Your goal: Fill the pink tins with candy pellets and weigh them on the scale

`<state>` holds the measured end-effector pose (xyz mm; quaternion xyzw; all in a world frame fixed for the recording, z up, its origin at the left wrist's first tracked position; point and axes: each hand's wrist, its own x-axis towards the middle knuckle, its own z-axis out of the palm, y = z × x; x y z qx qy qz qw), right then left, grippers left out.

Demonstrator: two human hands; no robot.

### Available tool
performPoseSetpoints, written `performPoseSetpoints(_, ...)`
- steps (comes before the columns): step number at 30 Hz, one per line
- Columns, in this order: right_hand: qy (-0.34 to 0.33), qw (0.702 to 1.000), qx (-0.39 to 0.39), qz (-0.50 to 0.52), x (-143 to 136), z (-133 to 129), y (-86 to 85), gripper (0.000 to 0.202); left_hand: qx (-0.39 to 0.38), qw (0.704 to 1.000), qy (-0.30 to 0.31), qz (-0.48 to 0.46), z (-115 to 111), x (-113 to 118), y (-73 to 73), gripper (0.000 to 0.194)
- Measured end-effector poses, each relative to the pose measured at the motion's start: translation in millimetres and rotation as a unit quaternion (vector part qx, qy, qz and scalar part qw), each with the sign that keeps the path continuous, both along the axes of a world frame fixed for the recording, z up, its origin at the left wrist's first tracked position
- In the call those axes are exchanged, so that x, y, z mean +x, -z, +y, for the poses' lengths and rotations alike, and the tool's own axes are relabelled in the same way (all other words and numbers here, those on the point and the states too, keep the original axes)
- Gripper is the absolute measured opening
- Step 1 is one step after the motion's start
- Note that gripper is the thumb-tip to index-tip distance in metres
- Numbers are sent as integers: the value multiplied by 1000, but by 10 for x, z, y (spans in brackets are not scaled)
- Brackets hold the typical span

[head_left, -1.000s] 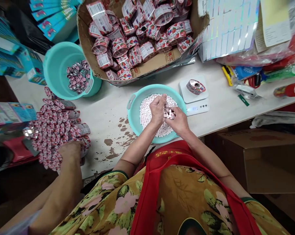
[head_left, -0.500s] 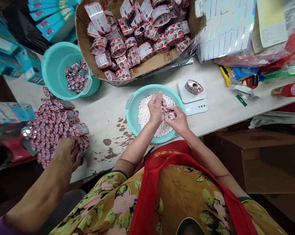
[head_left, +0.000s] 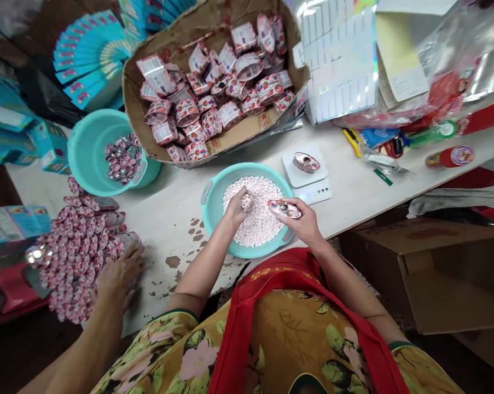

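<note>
My left hand (head_left: pixel 235 212) is curled around a few small pale-pink candies (head_left: pixel 247 203), just above the left part of a turquoise basin (head_left: pixel 211 219). The basin holds a bed of the same candies (head_left: pixel 255 235). Over the basin's right side, my right hand (head_left: pixel 306 221) grips a small oval candy container (head_left: pixel 285 209) with a berry print, its top turned up towards me. The two hands are apart. A similar container (head_left: pixel 306 162) sits on the white digital scale (head_left: pixel 318 190) behind the basin's right side.
A cardboard box (head_left: pixel 247 131) of printed containers stands behind the basin. At left is a turquoise bucket (head_left: pixel 86 148) of small metallic-looking caps. A co-worker's hand (head_left: pixel 121 273) touches the container stack (head_left: pixel 80 246). A yellow cutter (head_left: pixel 352 142) lies at right.
My left hand has drawn away to the left from the container, with candies in it. The container in my right hand now shows its top more fully. The view has shifted.
</note>
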<state>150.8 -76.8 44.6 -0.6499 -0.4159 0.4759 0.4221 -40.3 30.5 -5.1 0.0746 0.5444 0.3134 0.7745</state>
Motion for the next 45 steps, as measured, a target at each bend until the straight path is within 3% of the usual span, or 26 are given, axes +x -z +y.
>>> performPoseSetpoints(2,35,999,0,11,121,-61,-28,48,4,997,69,-43,33,40,-27,25)
performPoseSetpoints(5,93,995,2,25,315,-139,-45,49,70,982,149,-91,228,260,-213,28)
performPoseSetpoints(8,150,988,0,26,515,-207,-40,50,159,959,226,-66,507,679,-403,30)
performPoseSetpoints(10,186,982,0,17,643,-251,-28,50,235,931,279,4,680,999,-466,28)
performPoseSetpoints(12,216,976,1,9,758,-297,-6,50,333,869,353,100,820,1283,-479,21)
performPoseSetpoints(15,248,969,1,1,897,-370,50,50,456,710,471,258,950,1570,-444,14)
performPoseSetpoints(17,259,966,1,-2,962,-416,98,51,482,609,531,340,983,1671,-408,15)
performPoseSetpoints(18,261,965,1,-2,987,-436,120,51,483,572,552,367,988,1701,-391,17)
performPoseSetpoints(20,264,964,0,1,1022,-465,155,52,477,530,578,396,983,1735,-362,21)
performPoseSetpoints(22,267,964,-1,9,1043,-478,171,52,472,521,586,404,975,1747,-346,24)
performPoseSetpoints(29,278,961,-2,14,1076,-449,158,54,468,538,575,401,1000,1727,-320,27)
performPoseSetpoints(33,281,960,1,6,1086,-430,151,54,483,579,543,370,1015,1709,-285,21)
performPoseSetpoints(35,283,959,-3,1,1087,-422,135,53,481,638,507,323,1019,1699,-275,13)
performPoseSetpoints(37,287,958,-3,-8,1089,-417,112,53,437,738,450,250,1024,1678,-281,10)
performPoseSetpoints(40,299,954,8,-19,1100,-422,80,53,293,883,350,109,1044,1602,-321,17)
performPoseSetpoints(42,307,951,12,-23,1114,-437,68,54,208,931,296,40,1062,1524,-357,19)
performPoseSetpoints(45,311,950,11,-27,1138,-469,62,53,153,957,247,9,1074,1406,-395,22)
